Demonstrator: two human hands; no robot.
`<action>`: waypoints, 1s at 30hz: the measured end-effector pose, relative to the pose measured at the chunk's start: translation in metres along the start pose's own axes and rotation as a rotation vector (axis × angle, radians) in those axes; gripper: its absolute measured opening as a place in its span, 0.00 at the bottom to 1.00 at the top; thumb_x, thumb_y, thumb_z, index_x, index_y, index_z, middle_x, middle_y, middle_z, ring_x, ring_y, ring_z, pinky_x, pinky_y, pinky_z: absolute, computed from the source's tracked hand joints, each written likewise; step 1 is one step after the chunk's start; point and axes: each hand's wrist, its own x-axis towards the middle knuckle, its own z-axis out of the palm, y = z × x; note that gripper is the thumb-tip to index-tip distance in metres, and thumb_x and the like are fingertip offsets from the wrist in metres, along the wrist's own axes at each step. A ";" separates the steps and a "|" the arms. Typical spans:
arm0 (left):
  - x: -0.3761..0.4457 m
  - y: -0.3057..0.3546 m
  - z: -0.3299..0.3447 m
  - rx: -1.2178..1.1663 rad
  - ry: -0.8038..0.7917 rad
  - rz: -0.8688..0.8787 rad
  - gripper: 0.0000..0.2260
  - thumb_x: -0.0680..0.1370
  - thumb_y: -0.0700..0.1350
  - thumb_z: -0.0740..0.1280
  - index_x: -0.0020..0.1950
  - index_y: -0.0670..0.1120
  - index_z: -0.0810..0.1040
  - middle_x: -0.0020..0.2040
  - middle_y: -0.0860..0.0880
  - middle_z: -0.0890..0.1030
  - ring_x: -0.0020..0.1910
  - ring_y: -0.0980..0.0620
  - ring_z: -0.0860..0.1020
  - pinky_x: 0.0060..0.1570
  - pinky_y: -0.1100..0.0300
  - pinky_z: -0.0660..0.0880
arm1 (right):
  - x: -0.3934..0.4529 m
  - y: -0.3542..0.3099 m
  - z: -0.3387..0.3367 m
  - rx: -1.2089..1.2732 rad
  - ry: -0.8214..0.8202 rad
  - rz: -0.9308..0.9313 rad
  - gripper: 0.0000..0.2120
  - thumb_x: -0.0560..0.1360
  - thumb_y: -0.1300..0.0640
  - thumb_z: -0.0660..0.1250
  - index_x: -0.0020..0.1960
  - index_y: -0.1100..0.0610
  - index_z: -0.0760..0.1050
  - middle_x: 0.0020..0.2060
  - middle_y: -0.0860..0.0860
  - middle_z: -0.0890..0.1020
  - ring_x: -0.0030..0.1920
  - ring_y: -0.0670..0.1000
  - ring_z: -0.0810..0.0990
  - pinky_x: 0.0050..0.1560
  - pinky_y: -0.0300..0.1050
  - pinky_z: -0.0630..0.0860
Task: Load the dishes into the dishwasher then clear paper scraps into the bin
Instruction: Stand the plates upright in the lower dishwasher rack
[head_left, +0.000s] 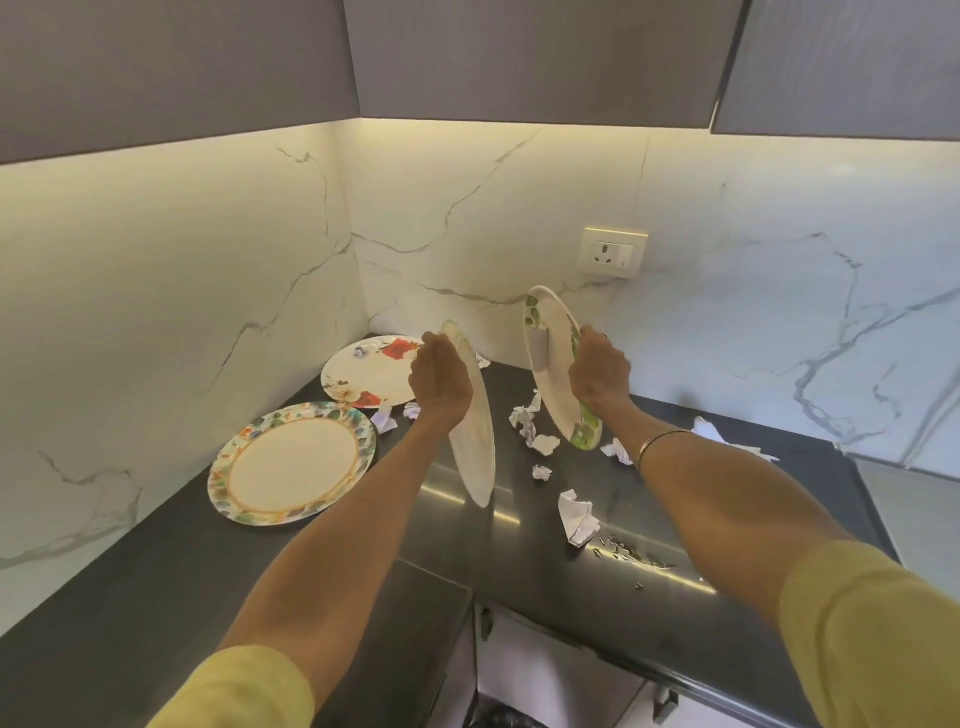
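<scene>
My left hand (440, 375) grips a plain white plate (477, 447) by its rim, held on edge above the dark counter (156, 566). A second plate with green leaf print (553, 374), also tilted on edge, is gripped in my right hand (600, 371); a scrap of paper sticks to its face. Two plates lie flat in the corner: one with red flowers (369, 375) and one with a mottled coloured rim (293, 464). Several crumpled paper scraps (576, 517) are scattered over the counter between and beyond my arms.
Marble walls close the corner at left and back, with a wall socket (613, 253) above the plates. Dark cabinets (519, 57) hang overhead. Small crumbs (626, 551) lie near the counter's front edge. Below the counter edge an opening (545, 675) shows between cabinet fronts.
</scene>
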 end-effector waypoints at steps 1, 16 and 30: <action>-0.001 0.002 -0.002 -0.044 -0.006 0.014 0.13 0.85 0.43 0.56 0.64 0.38 0.72 0.59 0.39 0.79 0.58 0.40 0.79 0.56 0.49 0.75 | -0.004 0.001 -0.005 -0.022 0.004 -0.015 0.14 0.76 0.60 0.68 0.61 0.60 0.73 0.51 0.57 0.82 0.46 0.59 0.83 0.45 0.50 0.79; -0.055 0.049 0.005 -0.302 -0.094 0.236 0.15 0.75 0.49 0.74 0.51 0.38 0.80 0.46 0.42 0.83 0.45 0.44 0.82 0.38 0.56 0.72 | -0.053 0.052 -0.075 -0.223 0.026 -0.131 0.14 0.77 0.65 0.60 0.62 0.58 0.73 0.51 0.57 0.81 0.46 0.59 0.81 0.44 0.46 0.73; -0.179 0.118 -0.007 -0.315 -0.082 0.363 0.14 0.79 0.50 0.69 0.53 0.39 0.76 0.47 0.42 0.82 0.45 0.42 0.81 0.43 0.53 0.74 | -0.146 0.137 -0.171 -0.136 0.055 0.097 0.14 0.78 0.66 0.59 0.62 0.61 0.72 0.53 0.59 0.80 0.49 0.62 0.81 0.49 0.53 0.78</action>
